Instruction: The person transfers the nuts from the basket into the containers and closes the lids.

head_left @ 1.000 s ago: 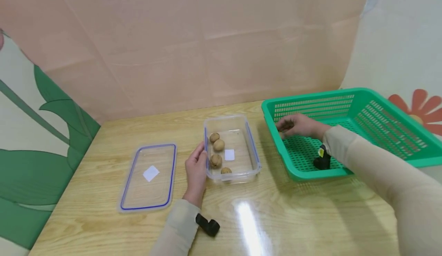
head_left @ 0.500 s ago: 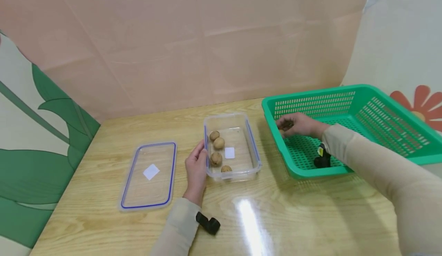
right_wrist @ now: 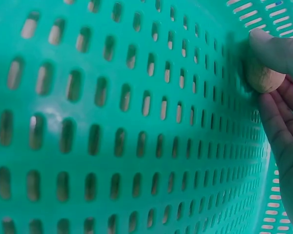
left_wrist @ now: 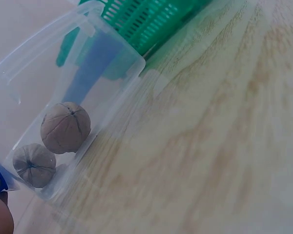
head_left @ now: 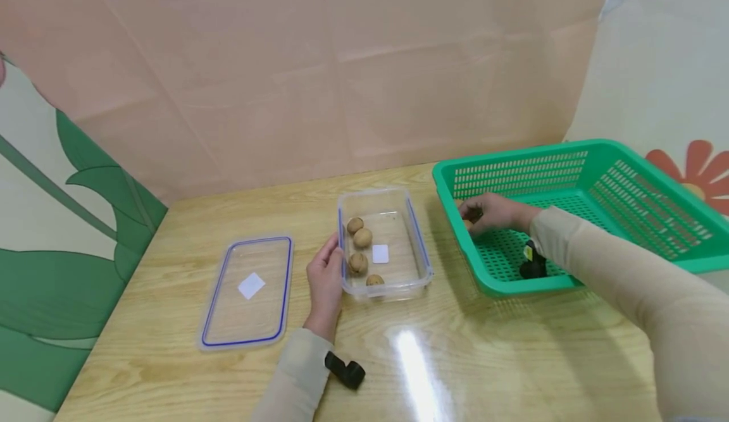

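Note:
My left hand (head_left: 324, 283) holds the left side of a clear plastic food container (head_left: 401, 270), with its thumb near the blue-edged rim. Several walnuts (head_left: 362, 238) lie along the container's left side, beside a white square label. In the left wrist view, two walnuts (left_wrist: 66, 127) show through the container wall, and only part of the hand appears at the lower left. Inside the green basket (head_left: 484, 279), my right hand (head_left: 492, 212) is at the left wall. The right wrist view shows its thumb and fingers pinching a walnut (right_wrist: 263, 78) against or close to that wall.
Left of the container, a clear lid (head_left: 245, 311) with a blue seal and a white label lies flat on the wooden table (head_left: 154, 346). The basket's raised rim stands to the right of the container. A pinkish sheet (head_left: 256, 93) hangs behind the table.
My right hand has dipped slightly lower inside the basket, at its left wall. The left hand, container and lid keep their places.

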`<action>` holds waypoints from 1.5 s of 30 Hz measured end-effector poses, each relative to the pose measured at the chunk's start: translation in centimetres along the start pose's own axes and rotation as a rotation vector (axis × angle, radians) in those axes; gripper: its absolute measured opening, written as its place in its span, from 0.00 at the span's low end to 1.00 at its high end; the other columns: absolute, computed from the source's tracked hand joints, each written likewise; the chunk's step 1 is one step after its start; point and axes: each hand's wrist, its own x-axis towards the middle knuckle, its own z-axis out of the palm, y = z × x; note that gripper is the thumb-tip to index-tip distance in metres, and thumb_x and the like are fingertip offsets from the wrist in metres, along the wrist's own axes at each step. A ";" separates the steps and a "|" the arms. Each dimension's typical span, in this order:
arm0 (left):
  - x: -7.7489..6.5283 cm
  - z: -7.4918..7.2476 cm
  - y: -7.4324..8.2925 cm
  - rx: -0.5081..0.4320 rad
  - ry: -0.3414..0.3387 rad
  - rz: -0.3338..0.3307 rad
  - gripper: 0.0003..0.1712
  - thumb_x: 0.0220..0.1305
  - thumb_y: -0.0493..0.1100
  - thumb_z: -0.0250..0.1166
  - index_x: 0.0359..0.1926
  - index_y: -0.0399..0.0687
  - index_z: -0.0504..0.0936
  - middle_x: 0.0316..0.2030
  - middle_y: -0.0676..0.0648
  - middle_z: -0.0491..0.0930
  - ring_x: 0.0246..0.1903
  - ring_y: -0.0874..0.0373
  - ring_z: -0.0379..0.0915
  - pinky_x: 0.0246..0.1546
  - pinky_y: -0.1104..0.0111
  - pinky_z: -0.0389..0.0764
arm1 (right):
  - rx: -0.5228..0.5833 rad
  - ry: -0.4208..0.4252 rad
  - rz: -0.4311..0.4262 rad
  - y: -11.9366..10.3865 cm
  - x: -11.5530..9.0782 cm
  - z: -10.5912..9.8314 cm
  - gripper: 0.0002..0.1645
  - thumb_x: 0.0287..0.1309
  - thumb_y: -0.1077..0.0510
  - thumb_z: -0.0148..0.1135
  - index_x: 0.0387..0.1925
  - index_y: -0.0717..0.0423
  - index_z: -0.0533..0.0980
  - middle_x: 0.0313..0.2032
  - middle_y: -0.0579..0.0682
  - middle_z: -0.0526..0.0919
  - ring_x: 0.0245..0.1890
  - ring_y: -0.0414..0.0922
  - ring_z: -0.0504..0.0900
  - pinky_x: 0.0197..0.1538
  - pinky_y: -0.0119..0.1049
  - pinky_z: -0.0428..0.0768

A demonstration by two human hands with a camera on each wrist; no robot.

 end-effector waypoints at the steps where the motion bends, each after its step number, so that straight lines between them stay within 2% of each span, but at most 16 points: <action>1: 0.0 0.0 0.0 -0.005 0.001 0.003 0.19 0.64 0.37 0.53 0.56 0.46 0.76 0.57 0.48 0.75 0.58 0.56 0.69 0.57 0.66 0.72 | -0.003 0.001 -0.003 0.0 0.0 0.0 0.18 0.46 0.67 0.66 0.43 0.61 0.77 0.41 0.53 0.81 0.44 0.49 0.78 0.43 0.41 0.81; 8: -0.1 0.0 0.0 -0.011 -0.001 -0.004 0.19 0.64 0.37 0.53 0.56 0.47 0.76 0.57 0.47 0.75 0.58 0.55 0.69 0.58 0.66 0.71 | 0.002 0.001 -0.030 -0.4 -0.2 -0.1 0.18 0.46 0.66 0.66 0.43 0.63 0.77 0.43 0.56 0.81 0.45 0.51 0.78 0.43 0.40 0.81; 16: -0.1 0.0 0.0 -0.005 0.005 -0.001 0.20 0.64 0.37 0.53 0.56 0.46 0.76 0.57 0.47 0.75 0.58 0.55 0.69 0.58 0.66 0.71 | 0.065 0.051 0.011 -1.0 -0.6 -1.2 0.27 0.46 0.58 0.70 0.50 0.62 0.75 0.51 0.58 0.77 0.51 0.53 0.74 0.46 0.41 0.81; 22: 0.0 0.0 0.0 -0.007 -0.002 -0.006 0.20 0.64 0.37 0.53 0.57 0.44 0.74 0.58 0.47 0.74 0.59 0.54 0.67 0.58 0.66 0.71 | 0.102 0.087 -0.007 -1.6 -0.8 -2.2 0.29 0.47 0.54 0.70 0.51 0.62 0.73 0.50 0.57 0.78 0.48 0.45 0.77 0.45 0.36 0.81; 26: 0.1 0.0 0.0 0.000 -0.003 -0.010 0.20 0.65 0.37 0.53 0.57 0.44 0.74 0.58 0.47 0.73 0.59 0.55 0.67 0.59 0.66 0.70 | 0.125 0.140 -0.012 -2.3 -0.9 -2.9 0.28 0.48 0.57 0.69 0.52 0.63 0.73 0.46 0.54 0.80 0.42 0.38 0.78 0.44 0.33 0.80; 33: -0.1 0.0 0.0 -0.002 0.000 -0.010 0.20 0.64 0.37 0.53 0.57 0.45 0.75 0.57 0.47 0.74 0.59 0.55 0.68 0.58 0.66 0.71 | 0.278 0.257 -0.047 -3.4 -1.0 -3.3 0.27 0.49 0.60 0.68 0.52 0.63 0.72 0.39 0.43 0.82 0.40 0.38 0.79 0.46 0.36 0.80; 38: -0.1 0.0 0.0 -0.001 0.000 -0.010 0.20 0.64 0.37 0.53 0.57 0.44 0.75 0.57 0.47 0.74 0.59 0.55 0.68 0.58 0.66 0.71 | 0.353 0.307 -0.089 -4.7 -0.9 -3.2 0.24 0.51 0.59 0.67 0.51 0.58 0.73 0.39 0.41 0.81 0.42 0.38 0.78 0.47 0.32 0.79; 45: 0.0 0.0 0.1 -0.001 0.004 -0.028 0.20 0.64 0.37 0.53 0.57 0.46 0.75 0.57 0.47 0.74 0.59 0.55 0.67 0.59 0.66 0.71 | 0.485 0.346 -0.170 -6.2 -0.5 -2.7 0.17 0.51 0.65 0.65 0.45 0.54 0.76 0.35 0.41 0.81 0.39 0.38 0.78 0.44 0.30 0.79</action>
